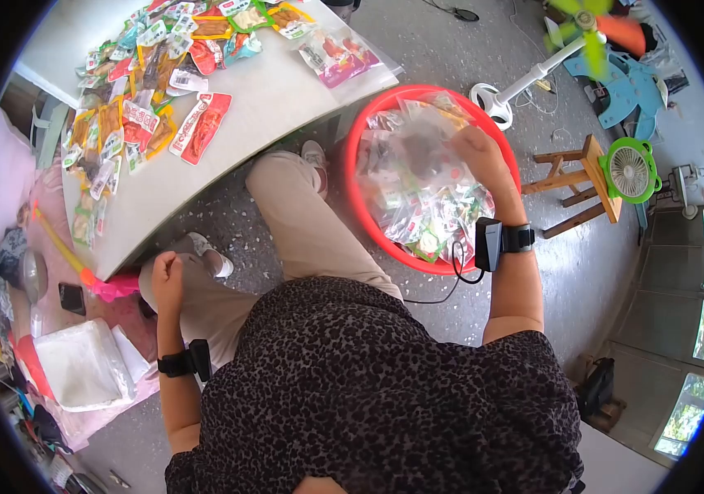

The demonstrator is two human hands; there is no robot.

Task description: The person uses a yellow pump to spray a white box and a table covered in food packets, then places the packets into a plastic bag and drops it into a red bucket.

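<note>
Red round plastic basin (366, 115) on the floor holds clear snack bags (418, 189), directly under the right hand (474, 152), grip closed on them; left hand (166, 276), fisted empty, rests far from the basin.

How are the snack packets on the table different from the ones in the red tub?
The snack packets on the table lie spread out loose on the flat white table, while the packets in the red tub are heaped together, many inside clear bags. Nobody touches the table ones; the right hand reaches into the tub pile. The left hand rests as a fist on the knee. Both lots are small, colourful sealed packets.
</note>
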